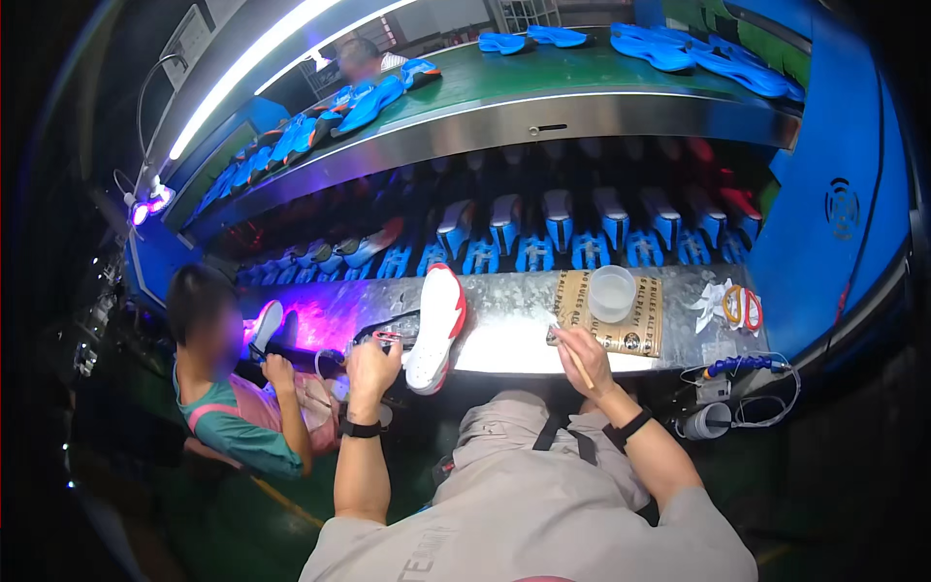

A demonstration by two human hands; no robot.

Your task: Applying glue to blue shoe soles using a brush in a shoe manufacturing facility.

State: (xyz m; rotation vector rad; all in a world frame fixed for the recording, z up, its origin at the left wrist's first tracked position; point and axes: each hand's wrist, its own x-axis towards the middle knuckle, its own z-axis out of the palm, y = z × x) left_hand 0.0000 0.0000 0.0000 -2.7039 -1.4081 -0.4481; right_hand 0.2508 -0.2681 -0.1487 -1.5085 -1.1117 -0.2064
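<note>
My left hand (373, 373) is closed at the dark upper of a shoe, over the front edge of the bench. The shoe's white sole (434, 330) with red edges faces me, toe and heel running up and down. Part of the upper is hidden behind my fingers. In my right hand (585, 359) I grip a thin brush by its light wooden handle (581, 370), its pale tip pointing at the bench. Just beyond that hand, a translucent plastic cup (613, 294) stands on a brown printed cardboard sheet (632, 339).
Behind the metal bench (514, 291), rows of blue holders (533, 254) carry shoes. A green conveyor (543, 73) above bears blue shoe parts (669, 48). Crumpled white paper (716, 303) and tape rolls (753, 310) lie right. At left a co-worker (233, 407) holds another shoe (267, 325).
</note>
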